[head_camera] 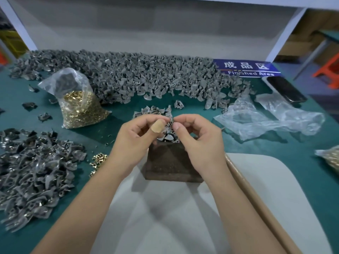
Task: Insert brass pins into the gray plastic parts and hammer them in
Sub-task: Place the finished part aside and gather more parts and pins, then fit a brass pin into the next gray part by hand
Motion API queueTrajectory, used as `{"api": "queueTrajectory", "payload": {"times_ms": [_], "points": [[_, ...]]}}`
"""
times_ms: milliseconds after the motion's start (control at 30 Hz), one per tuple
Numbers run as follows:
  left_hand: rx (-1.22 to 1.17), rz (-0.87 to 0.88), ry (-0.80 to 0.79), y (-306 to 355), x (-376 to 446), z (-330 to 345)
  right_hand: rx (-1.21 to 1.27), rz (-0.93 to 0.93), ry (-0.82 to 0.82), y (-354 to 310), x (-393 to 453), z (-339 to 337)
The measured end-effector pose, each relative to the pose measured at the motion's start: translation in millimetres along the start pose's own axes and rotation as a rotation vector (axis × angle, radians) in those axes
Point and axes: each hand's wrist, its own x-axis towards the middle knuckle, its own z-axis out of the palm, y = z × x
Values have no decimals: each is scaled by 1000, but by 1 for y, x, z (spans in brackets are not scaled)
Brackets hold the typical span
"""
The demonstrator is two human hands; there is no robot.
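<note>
At a green-topped table [302,180], a worker's two hands meet just above a dark wooden block [172,162], fitting a pin to a part. The left hand [135,142], its thumb wrapped in a tan plaster, pinches a gray plastic part [169,123] between thumb and fingers; the right hand [200,142] closes its fingertips against the same part from the other side, a grip that seems to carry a brass pin, though the pin itself is too small to make out.

The block sits squarely before the worker, at the front of a small heap of gray parts [154,110]; it probably serves as the anvil for hammering, so the part is held right over it. What may be a hammer's wooden handle [256,198] lies along the right forearm, in reach; its head is out of sight.

Supplies ring the work: an open plastic bag of brass pins [82,109] to the left, a few loose brass pins [99,160] near the left wrist, and a large bank of gray parts [146,76] across the back. A separate pile of gray parts [34,178], some showing metal glints, lies at the left, likely done pieces kept apart. A blue "Finished Area" sign [249,68] stands at the rear right, with crumpled plastic bags [271,118] before it.
</note>
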Motion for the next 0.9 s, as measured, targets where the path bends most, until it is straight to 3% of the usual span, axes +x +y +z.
{"api": "queueTrajectory", "payload": {"times_ms": [433, 600, 900], "points": [[122, 92, 5, 2, -3, 0, -125, -46, 58, -3, -4, -1], [288, 200, 48, 6, -7, 2, -216, -215, 48, -4, -3, -1], [511, 330, 113, 10, -11, 5, -345, -246, -2, -4, -7, 0]]}}
